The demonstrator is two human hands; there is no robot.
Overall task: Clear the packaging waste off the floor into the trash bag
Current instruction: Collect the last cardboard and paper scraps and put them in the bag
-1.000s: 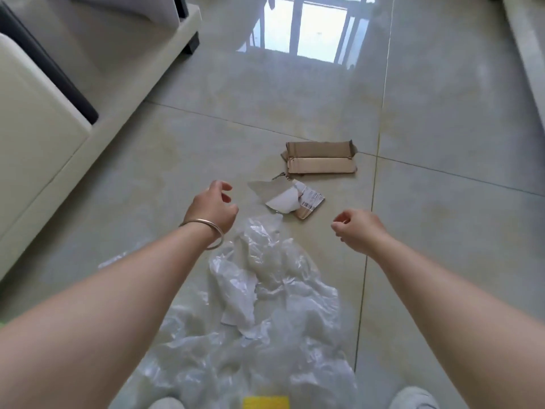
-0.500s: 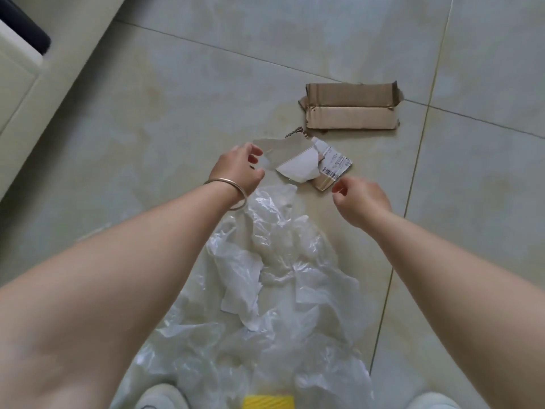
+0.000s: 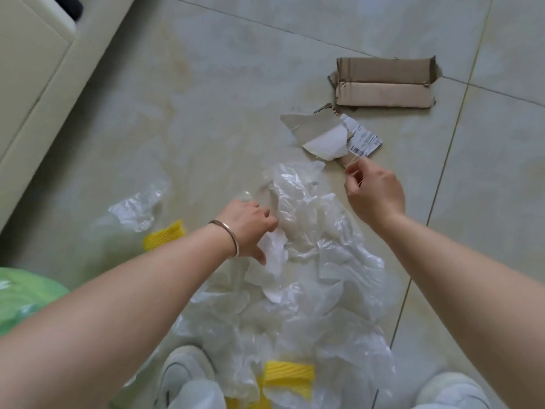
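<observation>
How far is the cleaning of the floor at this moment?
Nothing on the floor looks cleared yet. The left hand grips the crumpled clear plastic film; the right hand pinches something thin by the torn label-covered cardboard scrap. Left: the flattened brown cardboard box, the yellow foam nets and the film. The green trash bag lies at the left edge.

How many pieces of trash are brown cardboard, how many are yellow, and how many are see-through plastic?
Brown cardboard: 2, the flattened box and the torn piece with the label.
Yellow foam: 2, one by the left arm, one between the shoes.
Clear plastic: 2, a big pile and a small scrap.
Total: 6.
</observation>
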